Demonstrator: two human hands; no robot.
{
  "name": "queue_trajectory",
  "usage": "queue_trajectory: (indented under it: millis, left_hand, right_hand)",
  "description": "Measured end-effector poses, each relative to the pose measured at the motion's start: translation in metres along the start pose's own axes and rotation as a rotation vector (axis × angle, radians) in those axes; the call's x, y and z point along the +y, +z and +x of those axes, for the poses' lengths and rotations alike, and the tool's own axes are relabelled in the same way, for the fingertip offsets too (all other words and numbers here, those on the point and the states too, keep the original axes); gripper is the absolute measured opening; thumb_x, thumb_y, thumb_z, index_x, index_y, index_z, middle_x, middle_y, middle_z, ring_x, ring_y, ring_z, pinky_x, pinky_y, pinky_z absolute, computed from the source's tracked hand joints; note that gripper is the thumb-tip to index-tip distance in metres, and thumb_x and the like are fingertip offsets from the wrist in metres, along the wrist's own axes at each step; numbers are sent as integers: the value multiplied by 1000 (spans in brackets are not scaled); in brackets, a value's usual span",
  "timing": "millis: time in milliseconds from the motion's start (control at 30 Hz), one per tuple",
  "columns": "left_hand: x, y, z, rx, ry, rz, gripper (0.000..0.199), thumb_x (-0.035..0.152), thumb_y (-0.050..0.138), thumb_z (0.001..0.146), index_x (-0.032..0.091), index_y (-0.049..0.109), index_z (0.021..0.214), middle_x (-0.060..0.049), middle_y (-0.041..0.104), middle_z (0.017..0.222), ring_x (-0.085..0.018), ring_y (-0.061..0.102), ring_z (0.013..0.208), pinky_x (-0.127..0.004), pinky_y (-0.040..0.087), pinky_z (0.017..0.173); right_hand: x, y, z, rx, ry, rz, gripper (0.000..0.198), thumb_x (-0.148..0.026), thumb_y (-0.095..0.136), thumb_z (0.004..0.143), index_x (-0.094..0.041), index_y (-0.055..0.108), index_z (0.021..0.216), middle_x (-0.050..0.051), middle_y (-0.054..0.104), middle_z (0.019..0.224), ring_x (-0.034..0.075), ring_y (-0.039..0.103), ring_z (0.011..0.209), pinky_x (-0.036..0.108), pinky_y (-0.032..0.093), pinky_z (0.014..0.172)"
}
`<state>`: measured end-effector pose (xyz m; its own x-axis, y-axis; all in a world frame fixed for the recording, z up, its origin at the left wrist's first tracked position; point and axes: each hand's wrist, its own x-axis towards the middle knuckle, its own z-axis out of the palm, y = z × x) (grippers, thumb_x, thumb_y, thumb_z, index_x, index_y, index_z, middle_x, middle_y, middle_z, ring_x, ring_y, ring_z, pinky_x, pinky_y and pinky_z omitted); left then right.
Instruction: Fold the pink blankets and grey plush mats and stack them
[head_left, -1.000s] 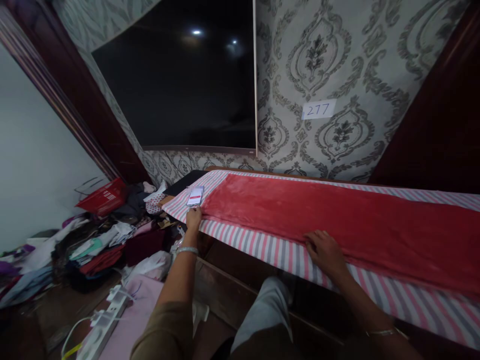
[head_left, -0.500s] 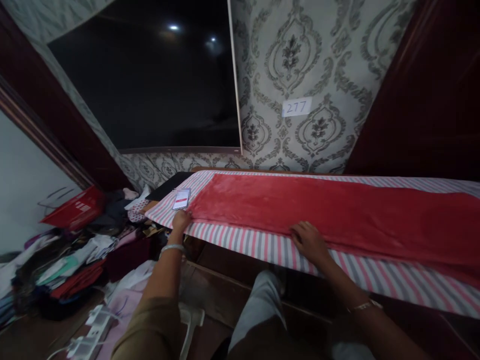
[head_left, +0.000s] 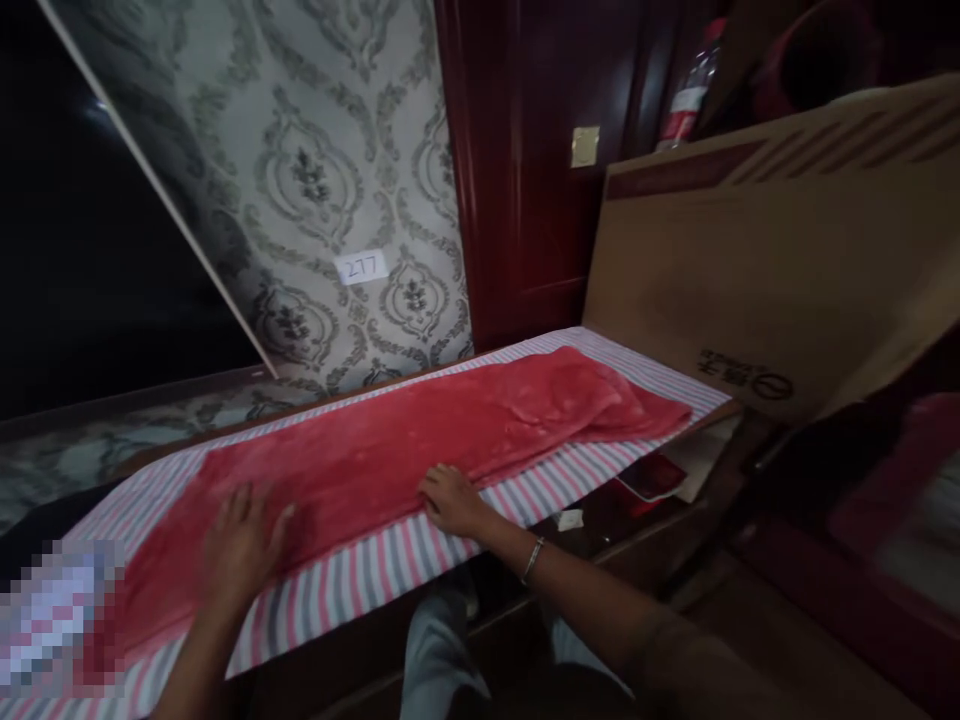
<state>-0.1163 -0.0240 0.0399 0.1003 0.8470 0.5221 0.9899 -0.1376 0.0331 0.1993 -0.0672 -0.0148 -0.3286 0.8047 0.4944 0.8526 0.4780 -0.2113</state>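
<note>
A long, folded red plush cloth [head_left: 390, 430] lies along a pink, grey and white striped cloth [head_left: 337, 600] that covers the table. My left hand [head_left: 244, 545] rests on the red cloth's left part, fingers spread and somewhat blurred. At the near edge, around the cloth's middle, my right hand [head_left: 452, 500] has its fingers curled on the fabric. The right end of the red cloth is rumpled, with one layer overlapping another.
A big cardboard box [head_left: 750, 250] stands past the table's right end, with a plastic bottle [head_left: 686, 100] behind it. The dark television screen [head_left: 97, 230] hangs at the left. A paper label [head_left: 362, 266] marked 277 is on the patterned wall.
The view has swung right, bringing the box and the cloth's right end into sight. My left hand has left the cloth's left corner and now lies flat on top, nearer my right hand.
</note>
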Motion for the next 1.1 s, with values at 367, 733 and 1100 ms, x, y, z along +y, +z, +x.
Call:
queue_trajectory:
  millis: [367, 733, 1100]
  left_hand:
    - [79, 36, -27, -343, -34, 131, 58, 39, 36, 99, 22, 42, 153, -11, 34, 163, -33, 26, 152, -61, 27, 118]
    - [74, 32, -46, -216, -136, 14, 64, 46, 44, 97, 23, 38, 156, -11, 27, 166, -30, 26, 153, -58, 21, 122]
    - [73, 29, -50, -160, -183, 4, 67, 43, 50, 94, 20, 39, 155, -17, 26, 166, -35, 22, 153, -62, 21, 120]
  right_hand:
    - [12, 0, -7, 13, -34, 62, 14, -14, 60, 84, -19, 70, 93, 5, 68, 95, 21, 58, 95, 32, 46, 83]
    - [19, 27, -19, 38, -166, 262, 30, -22, 54, 92, -24, 72, 116, 9, 68, 126, 26, 54, 116, 46, 41, 98]
    - [16, 22, -15, 38, -86, 219, 27, -25, 53, 92, -18, 71, 111, 14, 69, 120, 29, 56, 114, 45, 43, 97]
